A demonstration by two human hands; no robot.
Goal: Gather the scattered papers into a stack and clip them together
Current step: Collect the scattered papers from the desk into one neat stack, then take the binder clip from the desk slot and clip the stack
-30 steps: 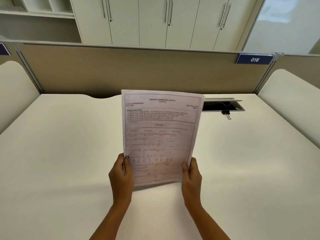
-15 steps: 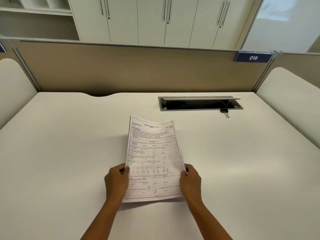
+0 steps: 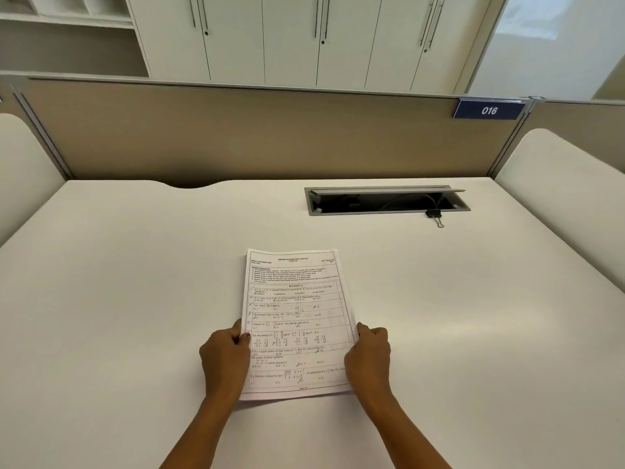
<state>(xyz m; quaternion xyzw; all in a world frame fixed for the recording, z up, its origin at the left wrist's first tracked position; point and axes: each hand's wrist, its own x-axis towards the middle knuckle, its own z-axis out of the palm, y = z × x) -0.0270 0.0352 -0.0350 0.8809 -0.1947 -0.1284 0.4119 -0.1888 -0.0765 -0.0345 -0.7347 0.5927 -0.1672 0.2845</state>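
Note:
A stack of printed exam papers [image 3: 295, 316] lies flat on the white desk [image 3: 135, 299], squared up, its top sheet showing text and tables. My left hand [image 3: 225, 358] grips the stack's left edge near the bottom. On the opposite edge my right hand [image 3: 368, 357] holds it at the same height. A black binder clip [image 3: 434, 215] rests on the desk at the far right, touching the front rim of the cable hatch, well apart from both hands.
An open cable hatch [image 3: 385, 201] is sunk into the desk at the back right. A beige partition [image 3: 253, 133] with a blue "016" label [image 3: 489, 110] closes the far side. Padded side panels [image 3: 558, 184] flank the desk.
The stack went from held upright in front of me to lying flat on the desk. Both hands came down with it and stay on its side edges.

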